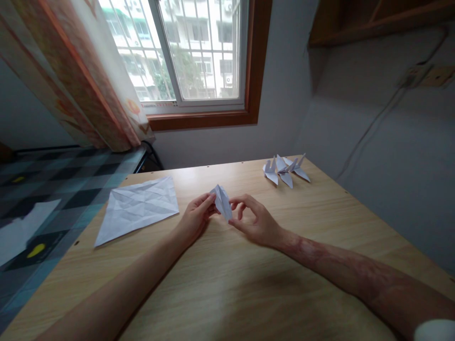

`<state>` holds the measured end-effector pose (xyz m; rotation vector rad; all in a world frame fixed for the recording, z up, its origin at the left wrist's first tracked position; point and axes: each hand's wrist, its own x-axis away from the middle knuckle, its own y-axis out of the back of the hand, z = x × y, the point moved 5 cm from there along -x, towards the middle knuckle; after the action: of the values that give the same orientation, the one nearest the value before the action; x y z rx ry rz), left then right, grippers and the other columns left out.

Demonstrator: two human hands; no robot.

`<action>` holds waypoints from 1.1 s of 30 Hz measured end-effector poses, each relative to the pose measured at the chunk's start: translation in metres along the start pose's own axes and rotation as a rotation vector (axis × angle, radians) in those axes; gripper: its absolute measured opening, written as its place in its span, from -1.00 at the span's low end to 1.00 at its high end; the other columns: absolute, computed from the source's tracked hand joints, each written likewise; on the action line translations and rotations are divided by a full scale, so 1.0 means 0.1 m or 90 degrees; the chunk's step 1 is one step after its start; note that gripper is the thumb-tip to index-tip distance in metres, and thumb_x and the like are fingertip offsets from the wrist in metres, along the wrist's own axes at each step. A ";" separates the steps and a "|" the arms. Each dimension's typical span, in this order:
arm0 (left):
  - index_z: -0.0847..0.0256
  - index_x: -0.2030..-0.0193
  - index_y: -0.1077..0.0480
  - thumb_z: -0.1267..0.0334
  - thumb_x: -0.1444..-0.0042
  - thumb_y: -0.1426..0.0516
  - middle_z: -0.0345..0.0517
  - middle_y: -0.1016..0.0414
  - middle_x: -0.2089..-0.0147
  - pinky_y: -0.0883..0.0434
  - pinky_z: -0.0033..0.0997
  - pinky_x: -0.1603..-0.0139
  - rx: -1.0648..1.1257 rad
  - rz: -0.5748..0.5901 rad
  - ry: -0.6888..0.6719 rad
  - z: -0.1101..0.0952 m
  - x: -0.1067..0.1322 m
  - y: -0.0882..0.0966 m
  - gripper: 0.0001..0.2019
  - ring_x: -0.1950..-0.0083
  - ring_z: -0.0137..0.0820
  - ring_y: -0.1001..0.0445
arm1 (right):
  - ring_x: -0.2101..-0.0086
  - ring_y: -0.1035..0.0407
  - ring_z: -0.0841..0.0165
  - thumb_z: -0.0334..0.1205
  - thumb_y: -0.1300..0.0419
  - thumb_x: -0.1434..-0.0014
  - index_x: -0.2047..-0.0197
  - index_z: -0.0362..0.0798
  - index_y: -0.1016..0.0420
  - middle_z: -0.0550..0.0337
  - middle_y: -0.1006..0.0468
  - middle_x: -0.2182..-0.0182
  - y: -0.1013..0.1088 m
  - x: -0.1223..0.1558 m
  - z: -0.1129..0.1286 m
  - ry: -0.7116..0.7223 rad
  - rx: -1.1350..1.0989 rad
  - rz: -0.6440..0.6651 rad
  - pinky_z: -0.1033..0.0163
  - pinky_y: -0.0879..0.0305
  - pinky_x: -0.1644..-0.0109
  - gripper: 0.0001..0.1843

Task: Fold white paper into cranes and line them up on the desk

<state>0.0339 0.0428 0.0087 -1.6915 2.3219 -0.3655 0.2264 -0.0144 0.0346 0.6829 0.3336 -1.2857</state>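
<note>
Largest before us is the pale wooden desk (213, 279), its middle bare beneath our arms, which leaves both wrists room to turn. Beyond its left edge spreads a checked cloth (99, 166) with loose white paper (31, 225) lying on it. At the desk's left side a big creased sheet (142, 206) lies flat, well apart from our fingers, probably set there to be out of the way. Our left hand (196, 212) has its grip pinched on the folded paper, thumb on top and fingers beneath, we think to steady it. Our right hand (259, 221) meets the opposite edge with thumb and forefinger, their tips apart; we cannot tell whether that grip presses or merely touches. Three folded paper birds (285, 178) stand close together near the far right corner, likely grouped there for safety. Smallest is the folded paper (222, 203) itself, held tilted between our hands, just above the desk, perhaps so that its creases face us.
</note>
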 end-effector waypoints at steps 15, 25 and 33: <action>0.27 0.20 -0.62 -0.06 -0.21 -0.46 -0.09 -0.67 0.29 -0.52 -0.46 0.17 -0.019 0.035 0.028 0.02 0.05 -0.06 -0.61 0.29 -0.39 -0.60 | 0.23 -0.47 0.29 -0.19 -0.34 -0.44 0.12 0.04 -0.65 0.11 -0.61 0.17 0.05 -0.03 0.02 0.045 0.038 -0.052 0.14 -0.49 0.13 -0.93; 0.26 0.03 -0.63 0.06 -0.20 -0.48 -0.03 -0.73 0.12 -0.55 -0.39 0.04 -0.080 0.070 -0.011 0.00 0.06 -0.08 -0.65 0.15 -0.32 -0.67 | 0.33 -0.46 0.33 -0.11 -0.36 -0.41 -0.10 0.05 -0.50 0.29 -0.56 0.33 0.03 0.03 -0.24 -0.113 -0.094 -0.067 0.20 -0.38 0.20 -0.73; 0.25 0.27 -0.54 0.09 -0.06 -0.54 -0.15 -0.65 0.33 -0.43 -0.48 0.21 -0.173 0.090 -0.043 -0.09 0.09 -0.11 -0.65 0.30 -0.42 -0.54 | 0.29 -0.43 0.31 -0.11 -0.34 -0.38 0.14 0.03 -0.51 0.19 -0.59 0.22 0.11 0.00 -0.24 -0.119 -0.022 -0.133 0.18 -0.37 0.18 -0.85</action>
<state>0.0377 0.0314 0.0204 -1.6085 2.5133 0.0357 0.2398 0.0022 0.0199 0.5031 0.2789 -1.5262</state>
